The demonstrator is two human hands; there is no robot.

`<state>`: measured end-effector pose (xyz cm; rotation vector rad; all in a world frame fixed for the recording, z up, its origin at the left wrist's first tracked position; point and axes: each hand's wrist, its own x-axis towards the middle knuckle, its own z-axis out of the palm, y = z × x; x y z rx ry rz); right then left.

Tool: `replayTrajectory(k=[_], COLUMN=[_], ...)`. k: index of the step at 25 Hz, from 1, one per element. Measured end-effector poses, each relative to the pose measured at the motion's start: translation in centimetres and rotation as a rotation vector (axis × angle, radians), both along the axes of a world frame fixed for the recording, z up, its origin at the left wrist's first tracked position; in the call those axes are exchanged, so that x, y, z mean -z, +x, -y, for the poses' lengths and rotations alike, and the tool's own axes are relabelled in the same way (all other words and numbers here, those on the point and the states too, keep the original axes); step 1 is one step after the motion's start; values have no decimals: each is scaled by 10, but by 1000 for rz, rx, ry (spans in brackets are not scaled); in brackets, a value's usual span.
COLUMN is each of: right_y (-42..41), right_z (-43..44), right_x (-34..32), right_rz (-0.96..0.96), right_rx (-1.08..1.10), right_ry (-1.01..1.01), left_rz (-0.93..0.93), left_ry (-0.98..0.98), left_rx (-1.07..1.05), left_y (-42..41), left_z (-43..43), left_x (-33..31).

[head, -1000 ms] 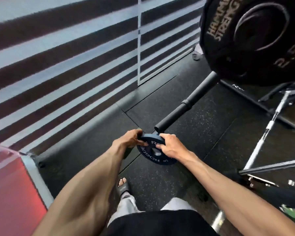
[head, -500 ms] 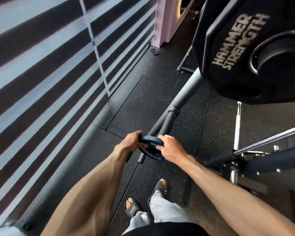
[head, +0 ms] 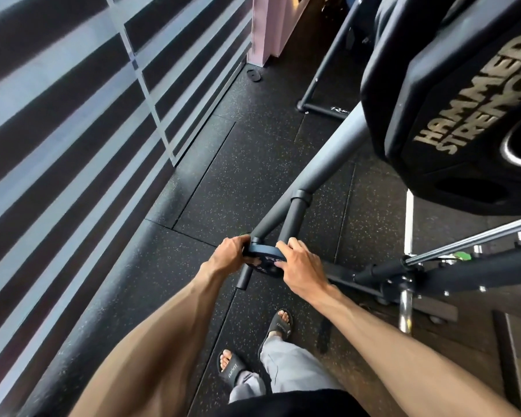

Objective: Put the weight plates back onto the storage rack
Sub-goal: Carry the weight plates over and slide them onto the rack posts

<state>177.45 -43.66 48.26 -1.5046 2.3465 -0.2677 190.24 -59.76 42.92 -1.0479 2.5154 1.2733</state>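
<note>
One small weight plate (head: 263, 256), two hands gripping, left hand (head: 227, 257), right hand (head: 300, 267)

small plate (head: 263, 256): lettering partly hidden by hands | large plate (head: 463, 115): cut off right

A gym: speckled rubber floor (head: 253, 164), a big Hammer Strength weight plate (head: 463, 115), steel machine frames (head: 328, 173).

You see even, soft daylight coming through the striped window wall (head: 73, 130) on your left, leaving a pale sheen on the rubber floor (head: 238, 164) beneath it. Shadows stay faint. Wide-angle distortion bends the wall's lines, and the big black plate (head: 451, 94) looms soft-edged.
</note>
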Motion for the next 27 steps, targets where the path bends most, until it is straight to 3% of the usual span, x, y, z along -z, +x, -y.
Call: replayTrajectory(k=[6,11,20,27], right_y=[-35,-62,-120,-116], right_z=[20,43,83,87], right_x=[8,12,18,17], right_rz=[-91,-112,-138,-134], right_rx=[81,110,213,298], right_ry=[-55,-63,-79,-65], left_rz=[-58,38,38,-4], left_ry=[-90,-220,-317,-278], left_rx=[-89,8,22,32], left_y=[-40,-75,-142,-143], left_z=[8,34,67,74], left_x=[-8,-5,-5,-1])
